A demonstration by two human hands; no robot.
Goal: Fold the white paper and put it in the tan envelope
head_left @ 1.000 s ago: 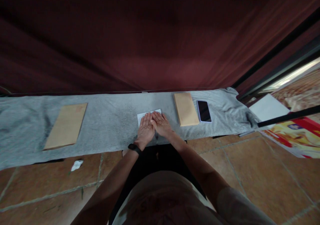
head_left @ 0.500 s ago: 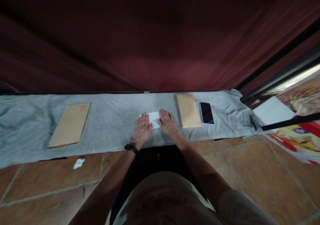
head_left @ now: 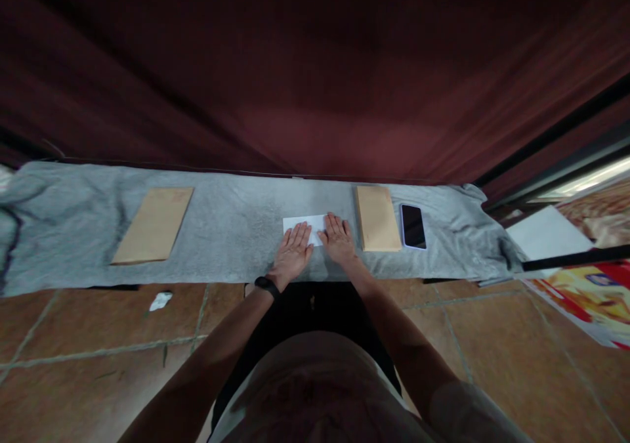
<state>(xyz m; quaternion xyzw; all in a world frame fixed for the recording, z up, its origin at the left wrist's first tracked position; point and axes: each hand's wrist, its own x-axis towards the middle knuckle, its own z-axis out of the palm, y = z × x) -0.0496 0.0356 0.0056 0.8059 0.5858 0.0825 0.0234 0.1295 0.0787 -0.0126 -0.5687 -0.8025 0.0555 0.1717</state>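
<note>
A small white folded paper (head_left: 301, 223) lies on a grey cloth (head_left: 231, 233) spread over the tiled floor. My left hand (head_left: 294, 254), with a black band at the wrist, lies flat on the paper's near left part, fingers stretched out. My right hand (head_left: 338, 241) rests flat on the paper's right end, fingers spread. A brown envelope (head_left: 377, 218) lies just right of my right hand, and a dark phone (head_left: 413, 226) lies beside it. Another brown envelope (head_left: 154, 224) sits far to the left on the cloth.
A dark red curtain (head_left: 315, 75) hangs behind the cloth. A white paper scrap (head_left: 161, 300) lies on the brown tiles at left. At right are a white sheet (head_left: 546, 233), a black bar (head_left: 575, 257) and a colourful printed sheet (head_left: 590, 295).
My hands slid apart from touching over the paper to its two ends, then drew slightly closer again. The camera tilted, so the cloth sits a little differently in view.
</note>
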